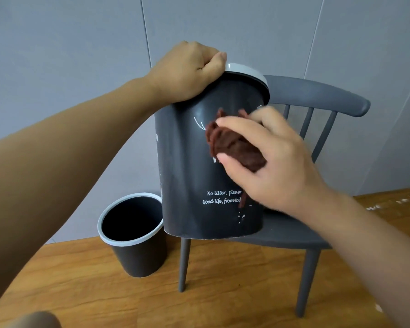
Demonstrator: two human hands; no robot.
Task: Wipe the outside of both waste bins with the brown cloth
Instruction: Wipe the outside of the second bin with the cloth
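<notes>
1. While our left hand (189,72) grips the white rim of the larger waste bin (199,166), fingers curled over the edge, the bin rests tilted on the seat of the grey chair (294,233).
2. Our right hand (277,162) has its fingers closed around the bunched brown cloth (234,145) and presses it against the dark printed side of that bin, just above the white lettering. The hand is slightly blurred, so we judge that a wiping stroke is under way.
3. We judge the step in hand to be the wiping of the first bin's outer wall, on the face turned toward us. We cannot see the far side or the base from this view.
4. The smaller waste bin (133,233) stands upright on the wooden floor (104,292), just beside the chair's front leg and below the held bin. Neither hand touches it, so we judge it is yet to be handled.
5. For the next move we would keep the rim grip firm and turn the bin so that an unwiped face meets the cloth. Pressure should be kept against the wall, since a tilted bin on a narrow seat could slip.
6. Afterwards the smaller bin calls for the same treatment.
</notes>
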